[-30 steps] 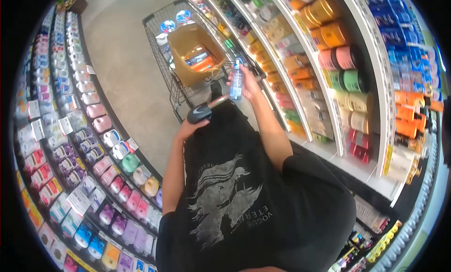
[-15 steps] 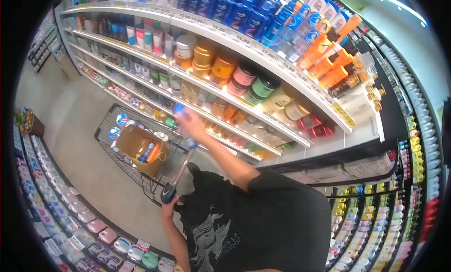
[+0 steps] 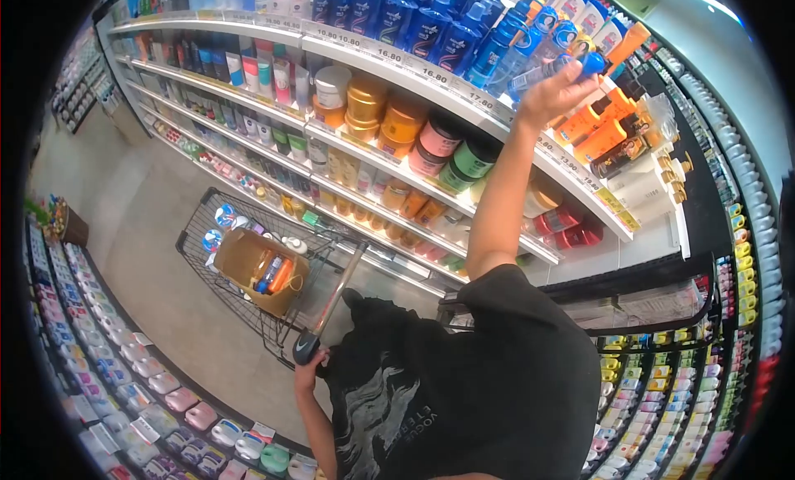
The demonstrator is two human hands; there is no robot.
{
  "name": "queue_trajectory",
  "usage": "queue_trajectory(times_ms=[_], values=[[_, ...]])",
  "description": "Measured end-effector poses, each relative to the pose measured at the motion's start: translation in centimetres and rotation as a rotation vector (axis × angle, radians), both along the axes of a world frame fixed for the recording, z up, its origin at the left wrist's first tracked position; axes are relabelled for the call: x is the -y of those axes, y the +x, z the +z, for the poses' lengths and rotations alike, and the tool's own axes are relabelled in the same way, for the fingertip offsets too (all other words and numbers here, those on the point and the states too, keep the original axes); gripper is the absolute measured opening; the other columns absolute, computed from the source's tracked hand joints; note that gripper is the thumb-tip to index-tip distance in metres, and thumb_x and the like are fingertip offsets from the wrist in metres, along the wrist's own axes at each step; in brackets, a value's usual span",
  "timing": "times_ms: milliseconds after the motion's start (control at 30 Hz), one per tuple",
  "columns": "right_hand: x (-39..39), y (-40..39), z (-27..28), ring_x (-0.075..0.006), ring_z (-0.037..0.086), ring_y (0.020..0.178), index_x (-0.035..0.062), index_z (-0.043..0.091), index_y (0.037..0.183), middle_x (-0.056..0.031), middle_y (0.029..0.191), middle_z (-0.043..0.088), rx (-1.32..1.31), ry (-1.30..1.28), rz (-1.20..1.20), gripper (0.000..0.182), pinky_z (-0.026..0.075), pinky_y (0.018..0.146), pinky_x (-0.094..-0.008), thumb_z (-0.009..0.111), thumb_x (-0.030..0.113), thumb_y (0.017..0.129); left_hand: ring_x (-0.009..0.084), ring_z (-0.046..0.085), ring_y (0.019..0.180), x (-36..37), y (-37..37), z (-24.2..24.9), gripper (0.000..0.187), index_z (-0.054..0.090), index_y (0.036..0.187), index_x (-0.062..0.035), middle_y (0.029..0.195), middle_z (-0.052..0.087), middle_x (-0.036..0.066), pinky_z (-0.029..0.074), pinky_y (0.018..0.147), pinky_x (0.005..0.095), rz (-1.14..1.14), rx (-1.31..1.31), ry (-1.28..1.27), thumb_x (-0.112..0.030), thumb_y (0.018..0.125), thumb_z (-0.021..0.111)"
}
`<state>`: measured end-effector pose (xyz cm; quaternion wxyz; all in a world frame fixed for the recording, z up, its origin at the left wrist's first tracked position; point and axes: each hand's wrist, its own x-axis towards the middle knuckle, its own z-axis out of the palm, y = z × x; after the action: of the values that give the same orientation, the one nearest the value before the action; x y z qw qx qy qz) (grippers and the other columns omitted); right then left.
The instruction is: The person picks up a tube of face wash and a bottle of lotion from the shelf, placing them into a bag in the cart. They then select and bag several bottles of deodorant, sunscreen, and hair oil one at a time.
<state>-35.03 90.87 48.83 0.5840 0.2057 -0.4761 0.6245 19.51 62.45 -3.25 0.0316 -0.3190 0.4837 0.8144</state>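
My right hand (image 3: 556,97) reaches up to the top shelf (image 3: 451,89), its fingers wrapped round a clear bottle with a blue cap (image 3: 592,63). Around it stand blue bottles (image 3: 455,45) and orange bottles (image 3: 600,139). Down at the cart's handle (image 3: 341,294), my left hand (image 3: 310,366) grips the dark end. The wire cart (image 3: 195,246) carries an open brown bag (image 3: 236,260) with orange and blue bottles in it. White and blue items lie beside the bag.
Lower shelves hold gold, pink and green jars (image 3: 403,120) and many tubes. Another shelf with pink and white bottles (image 3: 201,415) curves along the lower left. A black-edged display (image 3: 638,302) stands at the right. Grey floor (image 3: 141,223) shows beside the cart.
My right hand has moved from near the cart up and right to the top shelf, carrying the blue-capped bottle. My left hand remains on the handle. The view has shifted slightly.
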Motion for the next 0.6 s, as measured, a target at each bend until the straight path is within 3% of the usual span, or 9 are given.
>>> queue_trajectory(times_ms=[67,100,267,333,600], values=[[-0.5,-2.5,-1.2,-0.0172,0.061,0.087,0.0010,0.047,0.130,-0.0093,0.103,0.063,-0.014,0.141,-0.148,0.037,0.053,0.081,-0.0336,0.053,0.034,0.114,0.0174,0.073,0.097,-0.1,0.2,-0.5,0.036,0.069,0.121,-0.0007,0.103,0.080,0.009,0.053,0.087,0.0314,0.009,0.020,0.026,-0.013,0.091,0.084],[-0.4,-2.4,-1.4,-0.0151,0.063,0.093,0.0014,0.046,0.132,-0.0104,0.115,0.061,0.049,0.198,-0.146,0.044,0.055,0.076,-0.0302,0.060,0.038,0.111,0.0171,0.072,0.094,-0.3,0.0,-0.1,0.034,0.069,0.120,-0.0005,0.102,0.079,0.009,0.053,0.086,0.0314,0.023,0.019,0.015,-0.012,0.091,0.084],[-0.7,-2.8,-3.9,-0.0139,0.065,0.096,-0.0033,0.053,0.137,-0.0091,0.113,0.067,0.276,0.294,-0.175,0.054,0.054,0.084,-0.0291,0.069,0.038,0.107,0.0157,0.068,0.089,-0.7,-0.2,-0.2,0.031,0.071,0.116,-0.0016,0.100,0.079,0.007,0.052,0.083,0.0312,0.054,0.030,-0.025,-0.013,0.090,0.084],[-0.6,-1.9,-4.3,-0.0209,0.064,0.105,-0.0061,0.060,0.130,-0.0147,0.119,0.063,0.373,0.306,-0.160,0.049,0.051,0.095,-0.0368,0.073,0.034,0.104,0.0151,0.067,0.087,-1.0,-0.2,-0.7,0.029,0.072,0.114,-0.0022,0.099,0.079,0.006,0.052,0.083,0.0310,0.052,0.063,-0.051,-0.014,0.090,0.084],[-1.2,-1.1,-4.2,-0.0253,0.066,0.103,-0.0084,0.065,0.126,-0.0159,0.114,0.066,0.366,0.325,-0.299,0.050,0.051,0.094,-0.0397,0.077,0.033,0.101,0.0153,0.068,0.088,-1.6,-0.5,-0.3,0.026,0.073,0.110,-0.0018,0.098,0.078,0.006,0.052,0.082,0.0316,0.085,0.108,-0.154,-0.017,0.092,0.083]])
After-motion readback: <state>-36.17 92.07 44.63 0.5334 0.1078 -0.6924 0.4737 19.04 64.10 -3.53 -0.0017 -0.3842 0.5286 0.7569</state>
